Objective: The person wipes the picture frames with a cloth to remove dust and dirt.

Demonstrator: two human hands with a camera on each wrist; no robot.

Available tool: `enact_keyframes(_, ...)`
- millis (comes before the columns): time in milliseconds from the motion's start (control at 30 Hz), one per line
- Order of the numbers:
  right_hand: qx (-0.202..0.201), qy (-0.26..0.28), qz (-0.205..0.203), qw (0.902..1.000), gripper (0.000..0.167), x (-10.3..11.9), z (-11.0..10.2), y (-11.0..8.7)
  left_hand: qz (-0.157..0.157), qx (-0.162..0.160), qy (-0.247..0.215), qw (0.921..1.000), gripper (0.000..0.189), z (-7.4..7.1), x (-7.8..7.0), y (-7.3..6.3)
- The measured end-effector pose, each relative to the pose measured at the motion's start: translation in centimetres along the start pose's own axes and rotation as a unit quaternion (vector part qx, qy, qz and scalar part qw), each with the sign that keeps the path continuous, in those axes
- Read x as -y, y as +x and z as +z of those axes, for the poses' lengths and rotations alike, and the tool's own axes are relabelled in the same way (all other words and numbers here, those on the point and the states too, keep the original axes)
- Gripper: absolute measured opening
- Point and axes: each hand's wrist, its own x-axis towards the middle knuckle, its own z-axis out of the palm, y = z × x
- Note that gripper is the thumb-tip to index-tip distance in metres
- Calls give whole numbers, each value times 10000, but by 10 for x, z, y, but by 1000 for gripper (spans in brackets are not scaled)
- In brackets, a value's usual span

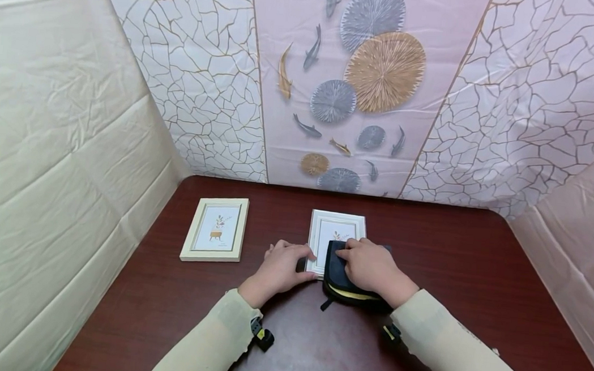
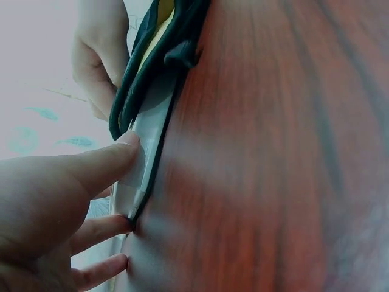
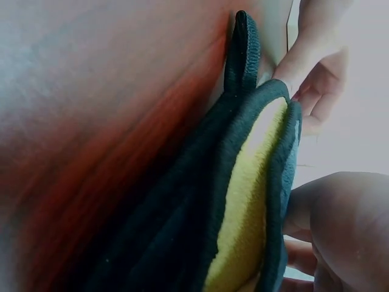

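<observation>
A white picture frame with a plant print lies flat on the table. My left hand holds its lower left corner, with the thumb on the near edge and the fingers along the left side. On the frame's lower right part lies a folded dark cleaning cloth with a yellow inner side and a hanging loop. My right hand grips this cloth from above and presses it against the frame. The yellow layer shows between the dark edges of the cloth in the right wrist view.
A cream picture frame with a similar plant print lies at the left of the dark red wooden table. Patterned cloth hangs behind the table, and pale padded walls close in both sides.
</observation>
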Motion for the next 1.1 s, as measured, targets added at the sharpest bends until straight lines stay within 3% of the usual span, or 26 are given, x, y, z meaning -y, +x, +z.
enact_keyframes(733,-39,268,177,9995,41,-22,4,33,11,-76,-52,10000,34,3,1,-1)
enact_keyframes(1100,241,347,474,9980,44,-27,2,47,9,-95,-108,9999,33,4,2,-2)
